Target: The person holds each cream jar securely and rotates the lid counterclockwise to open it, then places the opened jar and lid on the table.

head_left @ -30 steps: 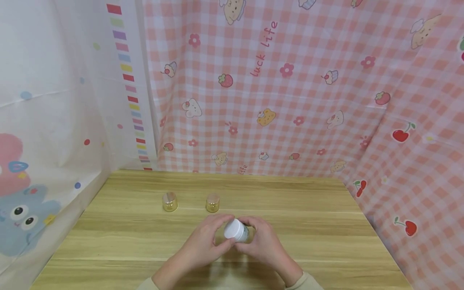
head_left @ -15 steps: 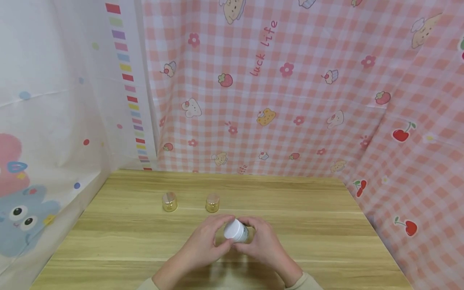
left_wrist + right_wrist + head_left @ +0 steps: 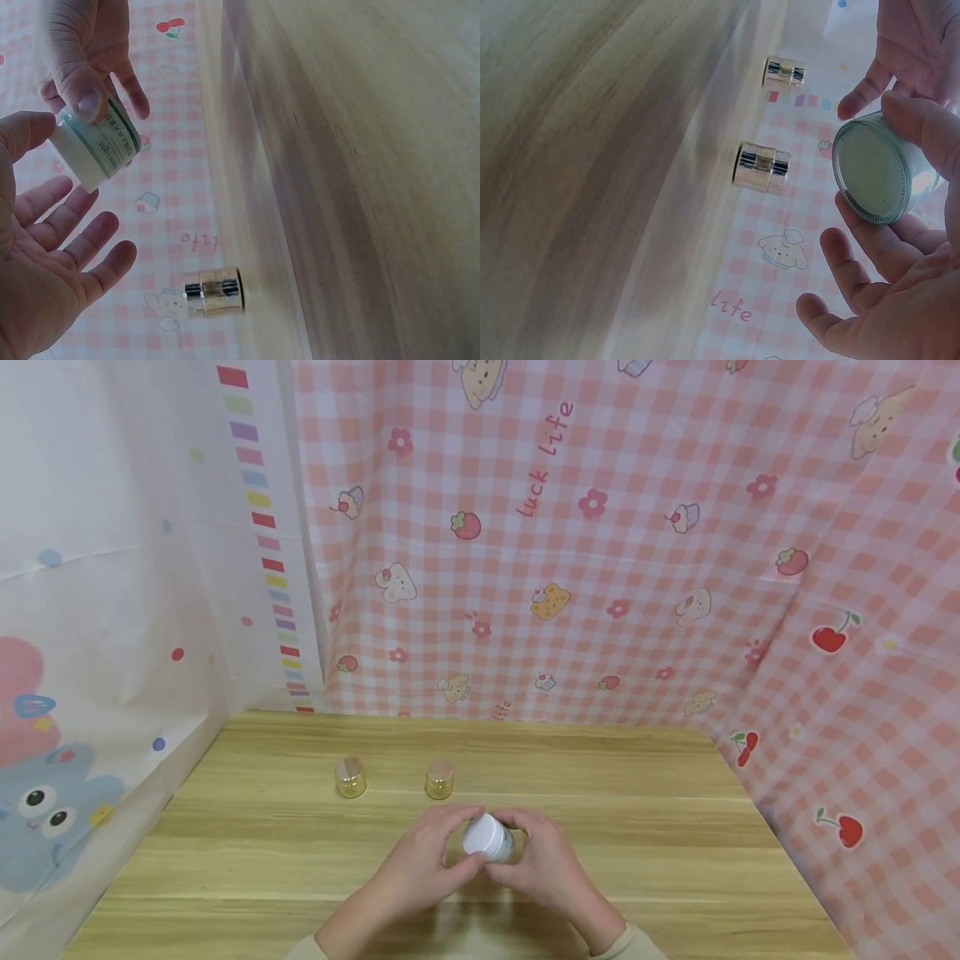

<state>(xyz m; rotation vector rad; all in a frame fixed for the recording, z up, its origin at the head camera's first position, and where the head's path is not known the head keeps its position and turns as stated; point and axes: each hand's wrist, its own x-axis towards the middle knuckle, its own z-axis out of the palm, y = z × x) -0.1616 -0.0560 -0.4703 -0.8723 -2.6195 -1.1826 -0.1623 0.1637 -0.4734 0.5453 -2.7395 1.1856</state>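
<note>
A small cosmetic cream jar (image 3: 489,838) with a white lid and a clear glass base is held tilted above the table. My left hand (image 3: 423,864) pinches the lid between thumb and fingers from the left. From the right, my right hand (image 3: 546,862) grips the lower body. Green lettering on the label (image 3: 105,146) shows in the left wrist view, where the other fingers of the left hand are spread below the lid. In the right wrist view the round glass bottom (image 3: 870,171) faces the camera. The lid appears to be on the jar.
Two shiny gold jars or caps stand apart at the back of the wooden table (image 3: 637,793): a left one (image 3: 351,778) and a right one (image 3: 439,780). A pink checked cloth (image 3: 510,568) hangs behind and at right, and a white patterned cloth (image 3: 112,610) at left.
</note>
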